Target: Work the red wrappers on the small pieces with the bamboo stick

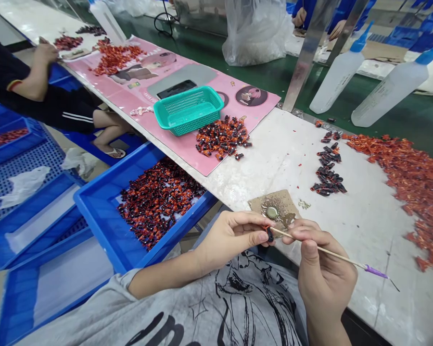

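My left hand (pixel 234 235) pinches a small black and orange piece (pixel 269 233) between thumb and fingers, above the near table edge. In my right hand (pixel 323 262) is a thin wooden stick (pixel 334 254) with purple wrapping and a dark, fine tip at its far right end. The stick's other end meets the small piece. Just beyond my hands lies a brown cardboard square (pixel 285 202), wet and speckled, with a small round glossy puddle or disc on it. Black tubular pieces (pixel 328 168) lie in a short column farther back.
Orange pieces (pixel 411 178) are heaped at right. Two white squeeze bottles (pixel 339 72) stand behind. A green basket (pixel 187 113) and mixed black-orange pieces (pixel 223 137) sit on a pink mat (pixel 202 166). Left below is a blue bin (pixel 104 216) of pieces; a co-worker (pixel 32 81) sits beyond.
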A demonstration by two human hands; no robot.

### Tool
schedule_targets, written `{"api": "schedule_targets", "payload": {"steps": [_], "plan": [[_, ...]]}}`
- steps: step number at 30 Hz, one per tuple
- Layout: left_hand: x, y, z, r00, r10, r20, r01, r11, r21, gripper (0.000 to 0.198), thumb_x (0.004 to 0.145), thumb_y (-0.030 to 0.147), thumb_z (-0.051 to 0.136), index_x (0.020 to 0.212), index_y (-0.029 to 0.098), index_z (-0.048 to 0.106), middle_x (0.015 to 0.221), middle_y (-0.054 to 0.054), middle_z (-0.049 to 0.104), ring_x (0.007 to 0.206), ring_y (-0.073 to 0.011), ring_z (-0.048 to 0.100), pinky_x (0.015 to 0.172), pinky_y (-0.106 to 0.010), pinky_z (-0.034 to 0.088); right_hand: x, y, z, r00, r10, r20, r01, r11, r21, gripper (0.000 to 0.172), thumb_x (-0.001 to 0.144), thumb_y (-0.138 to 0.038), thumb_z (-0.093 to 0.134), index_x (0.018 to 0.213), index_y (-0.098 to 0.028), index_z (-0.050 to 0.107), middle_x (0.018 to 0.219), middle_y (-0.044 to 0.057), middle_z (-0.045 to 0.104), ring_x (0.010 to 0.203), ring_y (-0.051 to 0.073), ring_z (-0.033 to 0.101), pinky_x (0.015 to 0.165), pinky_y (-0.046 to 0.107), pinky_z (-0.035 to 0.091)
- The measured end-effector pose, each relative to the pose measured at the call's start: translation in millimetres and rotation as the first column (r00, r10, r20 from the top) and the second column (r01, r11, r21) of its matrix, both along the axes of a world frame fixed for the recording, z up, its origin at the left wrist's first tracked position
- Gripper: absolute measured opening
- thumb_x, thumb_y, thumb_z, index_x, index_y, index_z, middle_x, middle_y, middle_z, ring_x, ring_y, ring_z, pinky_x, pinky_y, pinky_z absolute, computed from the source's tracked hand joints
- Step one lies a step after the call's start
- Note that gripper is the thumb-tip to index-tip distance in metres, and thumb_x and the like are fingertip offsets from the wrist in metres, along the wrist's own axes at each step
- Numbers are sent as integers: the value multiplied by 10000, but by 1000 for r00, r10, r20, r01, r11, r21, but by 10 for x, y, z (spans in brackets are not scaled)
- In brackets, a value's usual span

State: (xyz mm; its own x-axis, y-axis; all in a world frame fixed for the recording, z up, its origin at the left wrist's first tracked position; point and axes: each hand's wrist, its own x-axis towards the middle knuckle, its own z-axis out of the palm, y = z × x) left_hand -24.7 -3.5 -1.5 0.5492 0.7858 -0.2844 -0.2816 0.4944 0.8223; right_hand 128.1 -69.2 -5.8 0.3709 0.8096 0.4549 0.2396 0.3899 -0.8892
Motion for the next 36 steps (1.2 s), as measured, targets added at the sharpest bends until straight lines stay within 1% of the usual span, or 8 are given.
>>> {"api": "schedule_targets", "payload": {"steps": [5,12,16,18,21,25,30,36], "plan": [[1,-3,13,1000,-17,7,17,1000,10,228,677,296,912,866,199,827,813,-26,771,697,-108,718,703,-202,586,38,-47,6,998,46,50,-45,999,-11,171,997,-199,537,944,-232,695,869,31,677,949,186,646,911,384,523],[-6,-11,14,1000,-9,-7,9,1000,15,252,667,305,916,865,178,824,826,-42,769,712,-133,729,721,-239,608,23,-65,37,996,73,55,-73,997,-4,176,998,-212,533,945,-229,700,876,40,682,947,211,647,906,426,516],[-9,-12,27,1000,-5,-8,5,1000,-24,258,644,317,928,840,187,822,843,-45,787,700,-136,732,715,-247,619,65,-106,52,997,71,-9,-69,993,99,207,1016,-225,514,1063,-232,716,931,48,724,948,231,668,920,468,502],[-17,-10,41,1000,15,-3,-15,998,-58,238,631,311,935,808,199,821,847,-36,796,690,-128,734,703,-227,619,188,-164,52,1000,5,-19,-3,994,113,241,1039,-241,466,1093,-222,701,951,50,743,942,235,694,901,470,512],[-50,2,67,998,53,-27,-55,996,-75,228,614,304,943,776,199,821,805,-34,800,670,-126,738,681,-197,617,560,-300,73,978,-185,95,184,983,13,272,1042,-276,463,841,-206,631,923,44,760,907,236,732,874,444,519],[-107,31,108,996,64,-63,-68,996,-51,252,596,327,952,763,188,824,743,-46,793,636,-142,740,651,-190,620,1269,-376,183,764,-344,545,489,861,-142,461,987,-458,539,627,-230,360,889,40,768,915,240,741,837,386,537],[-121,35,162,990,72,-121,-72,997,7,301,583,378,951,770,179,823,736,-62,791,640,-158,739,661,-211,624,2029,182,208,602,-264,754,626,742,-240,229,913,-428,641,840,-211,642,925,76,749,913,260,716,854,422,546],[-104,-3,170,990,76,-117,-67,995,80,333,640,429,912,836,176,818,779,-76,795,683,-176,736,692,-251,613,2410,1131,134,516,2,856,623,686,-377,267,956,-380,655,1076,-142,658,1129,74,673,1077,211,647,976,450,532]]}}
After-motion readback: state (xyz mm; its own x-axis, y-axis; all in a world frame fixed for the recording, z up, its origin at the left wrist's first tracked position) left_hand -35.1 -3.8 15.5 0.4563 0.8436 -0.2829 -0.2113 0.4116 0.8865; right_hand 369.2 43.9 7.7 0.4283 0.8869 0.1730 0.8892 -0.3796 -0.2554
